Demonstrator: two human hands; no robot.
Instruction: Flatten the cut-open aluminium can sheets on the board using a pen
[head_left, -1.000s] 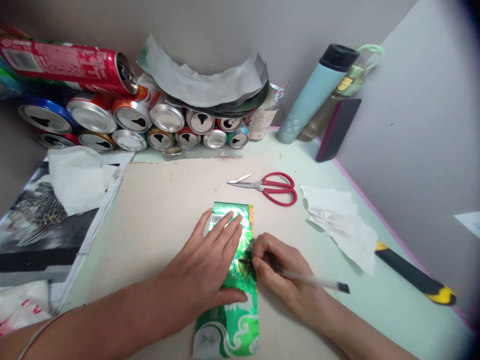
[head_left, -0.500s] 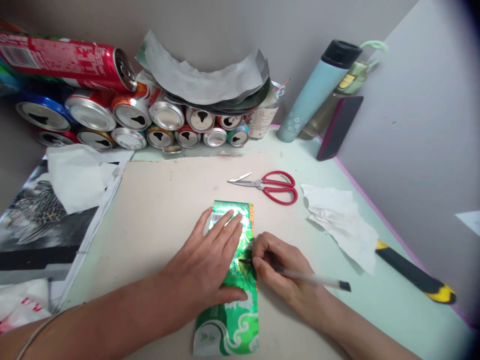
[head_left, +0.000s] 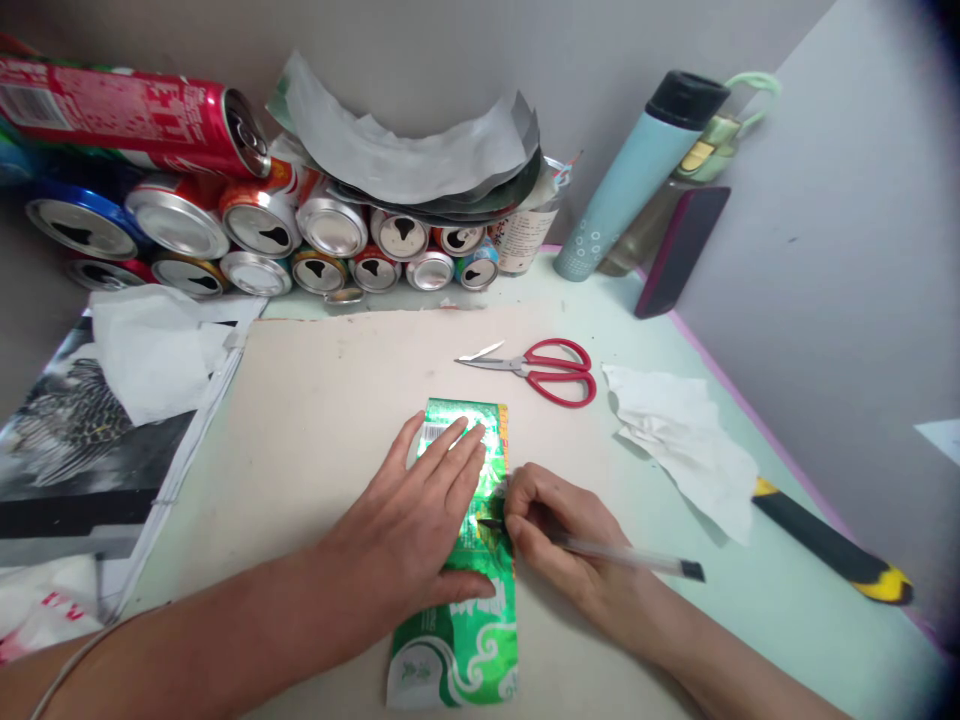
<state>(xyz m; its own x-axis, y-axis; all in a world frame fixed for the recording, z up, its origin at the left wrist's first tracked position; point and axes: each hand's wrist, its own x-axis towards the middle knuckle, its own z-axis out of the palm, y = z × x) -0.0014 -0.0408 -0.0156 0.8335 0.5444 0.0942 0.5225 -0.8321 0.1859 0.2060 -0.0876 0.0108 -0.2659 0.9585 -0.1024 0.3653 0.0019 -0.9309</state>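
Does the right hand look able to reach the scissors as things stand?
Probably yes: the scissors lie beyond the right hand with nothing between them, though the pen it holds may hinder a grasp.

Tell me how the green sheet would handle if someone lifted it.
The green sheet looks thin with a metallic shine, so it is probably light and springy rather than limp. Its glossy printed face may be slippery under the fingers. The left hand lies spread across it, so it would likely resist lifting unless that hand came off.
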